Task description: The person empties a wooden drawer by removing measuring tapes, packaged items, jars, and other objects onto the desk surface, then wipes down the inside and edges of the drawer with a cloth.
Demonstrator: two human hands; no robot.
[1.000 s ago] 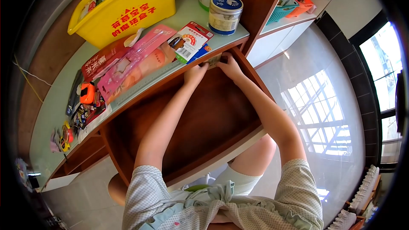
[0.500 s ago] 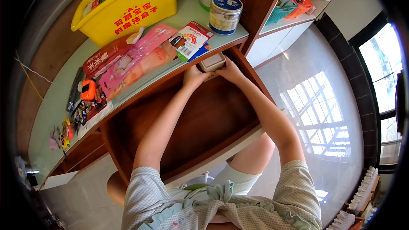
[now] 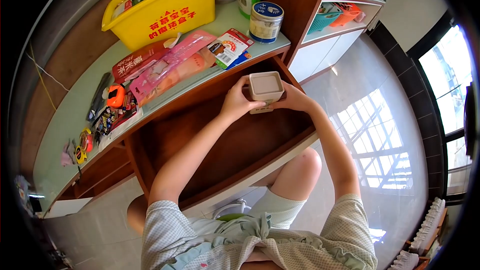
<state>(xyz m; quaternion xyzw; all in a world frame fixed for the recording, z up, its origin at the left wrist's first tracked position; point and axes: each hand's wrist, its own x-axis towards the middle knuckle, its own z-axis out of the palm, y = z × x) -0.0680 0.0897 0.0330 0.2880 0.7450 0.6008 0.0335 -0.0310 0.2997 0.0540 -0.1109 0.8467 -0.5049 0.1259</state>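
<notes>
A small beige rectangular box (image 3: 266, 86) with a raised rim is gripped between my two hands, over the right end of the open wooden drawer (image 3: 210, 152). My left hand (image 3: 237, 101) wraps its left side, thumb across the front. From the right, my right hand (image 3: 295, 97) closes on the opposite side with its thumb near the lower front edge. Part of the box below the thumbs shows some dark marking that I cannot read. The far fingers of both hands are partly hidden by the box.
A yellow bin (image 3: 167, 17) of goods, a blue-lidded jar (image 3: 265, 24), pink packaging (image 3: 172, 65), a red-and-white blister card (image 3: 232, 47), an orange tape measure (image 3: 115, 96) and loose batteries (image 3: 107, 119) lie on the glass-topped desk. A side cabinet (image 3: 320, 55) adjoins it.
Both hands have brought the beige box nearer to me and slightly right, away from the drawer's back edge. Its top now shows more fully. The camera view has shifted a little.
</notes>
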